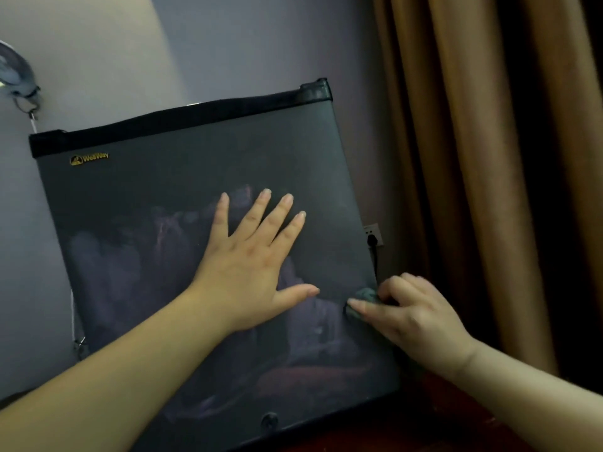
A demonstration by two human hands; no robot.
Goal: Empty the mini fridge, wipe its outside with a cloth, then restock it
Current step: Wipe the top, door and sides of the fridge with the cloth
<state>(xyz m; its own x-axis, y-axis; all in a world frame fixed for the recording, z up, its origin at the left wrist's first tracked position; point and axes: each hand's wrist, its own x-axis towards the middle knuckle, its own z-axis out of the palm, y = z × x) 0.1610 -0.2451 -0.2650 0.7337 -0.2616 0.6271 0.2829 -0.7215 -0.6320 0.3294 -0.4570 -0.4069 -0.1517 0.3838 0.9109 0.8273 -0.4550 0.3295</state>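
Two bare forearms are reaching in from the bottom corners toward the closed door of the mini fridge [156,203]. The left hand [248,265] is lying flat against the middle of the dark door, fingers straight and spread, thumb pointing right, holding nothing. The right hand [414,314] is curling its fingers around a small grey-green cloth [363,296], with the thumb lying over it, and is pressing the cloth against the door's right edge, below mid-height. The two hands are sitting near each other but apart.

The fridge is filling the centre of the view, tilted in the frame. Its glossy door is showing dim reflections. A round fitting [269,420] is sitting at the lower edge, a gold brand logo [89,158] at the upper left, and a black trim strip [182,117] is running along the top. A reddish-brown surface [456,415] is showing past the lower right corner.

Just behind the fridge's right side, a white wall socket [373,234] is carrying a dark plug. A brown curtain [473,158] is hanging to the right, and a pale grey wall [228,44] is rising behind.
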